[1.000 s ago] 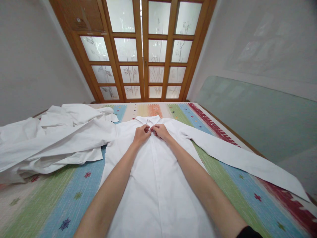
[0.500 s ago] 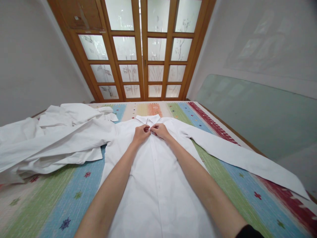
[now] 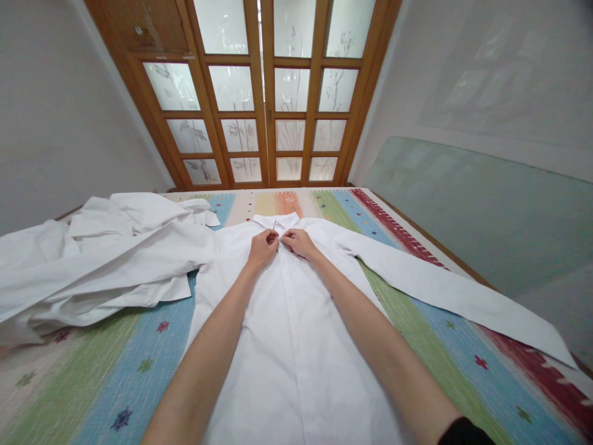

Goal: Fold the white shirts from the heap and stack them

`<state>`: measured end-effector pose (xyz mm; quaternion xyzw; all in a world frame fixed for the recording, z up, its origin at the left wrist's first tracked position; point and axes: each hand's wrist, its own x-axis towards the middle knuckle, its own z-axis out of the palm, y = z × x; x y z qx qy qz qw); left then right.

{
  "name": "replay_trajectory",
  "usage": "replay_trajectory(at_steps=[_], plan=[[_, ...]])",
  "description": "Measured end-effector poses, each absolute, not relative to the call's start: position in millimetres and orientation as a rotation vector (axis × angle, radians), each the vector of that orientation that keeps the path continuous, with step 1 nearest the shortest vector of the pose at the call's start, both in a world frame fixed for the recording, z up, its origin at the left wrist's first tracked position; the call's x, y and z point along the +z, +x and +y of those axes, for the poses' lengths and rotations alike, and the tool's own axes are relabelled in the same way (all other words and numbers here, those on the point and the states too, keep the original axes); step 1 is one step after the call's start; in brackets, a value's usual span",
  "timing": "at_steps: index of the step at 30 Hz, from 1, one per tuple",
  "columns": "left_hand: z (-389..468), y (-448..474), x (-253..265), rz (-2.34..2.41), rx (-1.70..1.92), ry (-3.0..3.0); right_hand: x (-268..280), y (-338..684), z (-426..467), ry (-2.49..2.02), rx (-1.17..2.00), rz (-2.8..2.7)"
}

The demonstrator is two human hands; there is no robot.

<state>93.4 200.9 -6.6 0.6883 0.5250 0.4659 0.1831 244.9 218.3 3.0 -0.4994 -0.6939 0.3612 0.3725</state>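
Observation:
A white long-sleeved shirt (image 3: pixel 296 346) lies front side up, its collar (image 3: pixel 287 220) at the far end and its button placket running down the middle. Just below the collar, my left hand (image 3: pixel 265 246) pinches the placket's edge with curled fingers. Close beside it, my right hand (image 3: pixel 299 241) also pinches the placket, thumb and fingertips together. The button there is hidden by my fingers. One sleeve (image 3: pixel 445 284) stretches out to the right; the other side runs into a heap of white cloth.
Rumpled white garments (image 3: pixel 106 259) are heaped on the left. Everything rests on a striped cloth (image 3: pixel 152 346) in green, blue and red. A pale green panel (image 3: pixel 463 204) leans along the right wall, and wooden glass-paned doors (image 3: pixel 266 111) stand at the back.
My hands stay at the placket below the collar, with the fingertips drawn very slightly apart. The shirt and the heap look the same.

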Motion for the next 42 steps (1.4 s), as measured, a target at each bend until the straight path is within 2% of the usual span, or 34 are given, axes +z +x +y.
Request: replay_trajectory(at_steps=[14, 19, 27, 32, 38, 42], plan=[[201.9, 92.3, -1.8, 1.633, 1.192, 1.898, -5.8, 245.0, 223.2, -1.178, 0.838, -1.810], [202.1, 91.8, -4.5, 1.810, 1.073, 2.080, -5.5, 244.0, 222.6, -1.285, 0.669, -1.802], [194.7, 89.6, -6.9, 1.839, 0.772, 2.349, 0.7, 241.4, 208.4, -1.512, 0.184, -2.177], [188.8, 80.2, -7.3, 1.857, 0.603, 2.366, 0.7, 251.3, 200.6, -1.611, 0.023, -2.322], [176.3, 62.9, 1.5, 1.878, 0.516, 2.359, 5.7, 273.1, 191.6, -1.550, -0.021, -2.340], [166.2, 57.7, 10.8, 1.820, 0.540, 2.468, 17.5, 272.8, 179.9, -1.373, 0.096, -2.279]])
